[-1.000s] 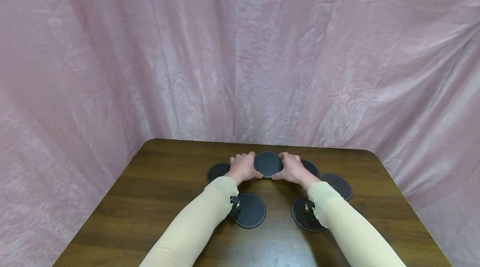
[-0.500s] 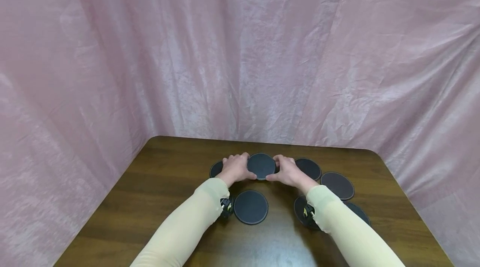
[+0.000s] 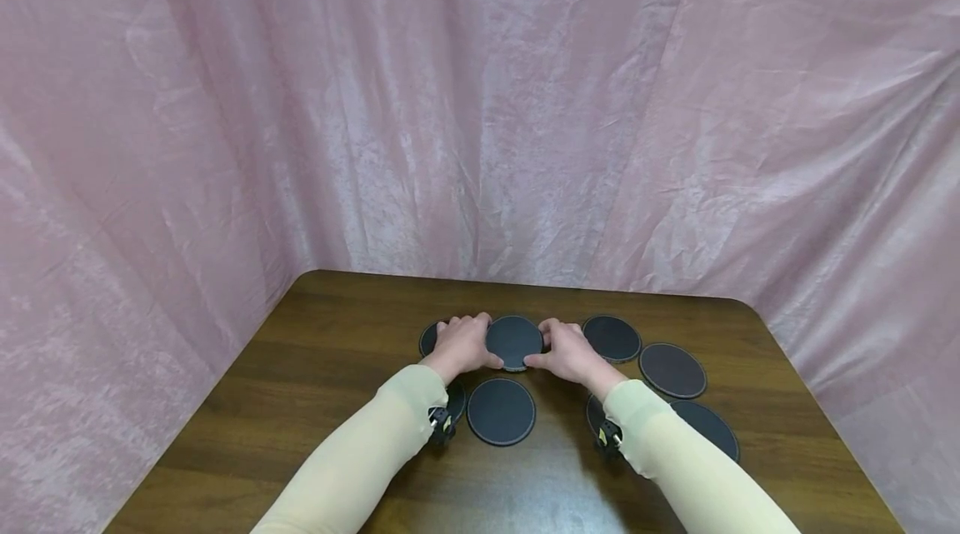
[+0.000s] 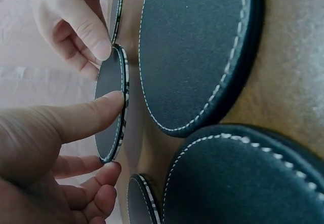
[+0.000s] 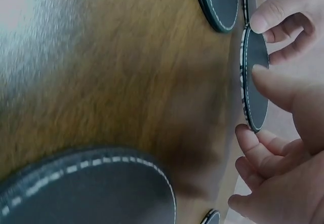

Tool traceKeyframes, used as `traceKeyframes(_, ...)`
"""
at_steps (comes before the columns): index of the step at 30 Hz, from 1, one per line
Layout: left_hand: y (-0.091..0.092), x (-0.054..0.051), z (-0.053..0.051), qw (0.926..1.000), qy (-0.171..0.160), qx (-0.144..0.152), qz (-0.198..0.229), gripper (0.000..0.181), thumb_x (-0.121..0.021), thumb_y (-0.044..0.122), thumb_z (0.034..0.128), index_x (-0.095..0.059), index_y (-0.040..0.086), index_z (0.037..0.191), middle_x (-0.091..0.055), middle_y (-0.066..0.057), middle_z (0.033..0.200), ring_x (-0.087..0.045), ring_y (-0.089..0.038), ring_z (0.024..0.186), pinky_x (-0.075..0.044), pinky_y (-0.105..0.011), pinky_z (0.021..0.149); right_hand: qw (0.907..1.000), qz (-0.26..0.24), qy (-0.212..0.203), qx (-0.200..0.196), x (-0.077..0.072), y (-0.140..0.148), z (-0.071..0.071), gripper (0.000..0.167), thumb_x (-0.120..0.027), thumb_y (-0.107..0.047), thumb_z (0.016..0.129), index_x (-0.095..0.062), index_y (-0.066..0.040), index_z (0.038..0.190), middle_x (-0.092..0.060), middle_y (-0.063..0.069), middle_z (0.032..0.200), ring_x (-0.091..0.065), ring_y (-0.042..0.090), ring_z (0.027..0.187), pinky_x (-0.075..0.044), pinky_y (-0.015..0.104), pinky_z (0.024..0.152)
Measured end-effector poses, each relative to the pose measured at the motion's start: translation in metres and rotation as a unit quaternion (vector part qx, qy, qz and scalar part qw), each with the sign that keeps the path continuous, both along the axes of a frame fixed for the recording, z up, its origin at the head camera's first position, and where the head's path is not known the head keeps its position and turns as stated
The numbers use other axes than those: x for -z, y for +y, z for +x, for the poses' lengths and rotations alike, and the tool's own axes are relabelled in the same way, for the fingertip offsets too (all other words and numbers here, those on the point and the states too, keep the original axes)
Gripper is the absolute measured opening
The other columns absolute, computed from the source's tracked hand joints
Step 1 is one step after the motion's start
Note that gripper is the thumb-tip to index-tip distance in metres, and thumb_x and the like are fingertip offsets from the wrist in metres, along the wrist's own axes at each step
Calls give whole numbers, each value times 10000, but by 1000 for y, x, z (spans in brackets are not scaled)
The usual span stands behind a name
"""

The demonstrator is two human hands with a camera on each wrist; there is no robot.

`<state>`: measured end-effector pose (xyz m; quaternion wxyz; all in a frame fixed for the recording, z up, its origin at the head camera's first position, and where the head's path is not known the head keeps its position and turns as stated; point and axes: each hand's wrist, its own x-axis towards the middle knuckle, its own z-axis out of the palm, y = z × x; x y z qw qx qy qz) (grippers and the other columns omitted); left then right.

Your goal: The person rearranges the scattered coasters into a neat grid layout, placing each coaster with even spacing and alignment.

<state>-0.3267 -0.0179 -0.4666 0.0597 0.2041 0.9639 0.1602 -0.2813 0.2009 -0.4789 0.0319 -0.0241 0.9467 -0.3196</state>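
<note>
A round black coaster (image 3: 513, 343) with pale stitching round its rim is held between both hands over the far part of the wooden table (image 3: 360, 301). My left hand (image 3: 463, 344) pinches its left edge, the thumb (image 4: 104, 111) on the top face and fingers at the rim. Opposite, my right hand (image 3: 570, 352) grips the right edge, its thumb (image 5: 271, 84) laid on the top. In both wrist views the coaster appears nearly edge-on, with a striped rim. Whether its underside touches the table is hard to tell.
Several like coasters lie flat: one coaster (image 3: 502, 412) nearer me, another (image 3: 428, 339) partly behind my left hand, and others (image 3: 612, 338) at the right, including a brownish one (image 3: 672, 370). My forearms cover parts of some. A pink curtain (image 3: 480, 101) hangs behind the table.
Both hands have moved left and a little nearer me with the coaster between them. The coasters on the right show more from behind the right hand.
</note>
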Motion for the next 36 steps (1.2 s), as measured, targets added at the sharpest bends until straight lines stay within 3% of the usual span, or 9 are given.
traceKeyframes(9, -2, 5, 3, 9997, 31, -44, -227, 745, -980, 421, 856, -668, 84, 1443, -740, -137, 1304, -620, -391, 1220, -400, -581, 1058, 9968, 739, 267, -149, 4, -4, 0, 622, -929, -266, 919, -653, 46, 1382, -750, 123, 1142, -593, 413, 1206, -480, 568, 1034)
traceKeyframes(15, -4, 8, 3, 9997, -21, -2, -260, 738, -961, 421, 878, -669, 84, 1466, -714, -138, 1345, -589, -391, 1268, -372, -599, 1099, 9946, 982, 235, -250, 3, -5, 2, 603, -912, -288, 932, -676, 27, 1389, -724, 116, 1157, -572, 415, 1205, -460, 585, 1039)
traceKeyframes(21, -12, 5, 3, 9998, -24, 117, -169, 746, -940, 437, 894, -666, 73, 1484, -649, -181, 1381, -551, -402, 1271, -393, -597, 1083, 9933, 1071, 224, -378, 0, -7, 4, 583, -897, -286, 945, -691, 22, 1396, -696, 112, 1148, -564, 415, 1196, -451, 588, 1036)
traceKeyframes(27, -24, 1, 2, 9997, -28, 2, -234, 700, -914, 443, 922, -675, 104, 1486, -630, -179, 1412, -548, -400, 1279, -410, -573, 1053, 9923, 1163, 200, -373, -2, -9, 5, 595, -896, -281, 946, -687, 22, 1414, -680, 108, 1154, -555, 396, 1182, -433, 590, 1065)
traceKeyframes(36, -31, 4, 3, 9996, -80, 69, -252, 671, -897, 440, 939, -688, 110, 1484, -615, -193, 1466, -544, -418, 1321, -404, -594, 1069, 9922, 1163, 162, -420, 0, -10, 4, 604, -894, -280, 947, -683, 17, 1429, -690, 129, 1195, -558, 409, 1206, -420, 584, 1090)
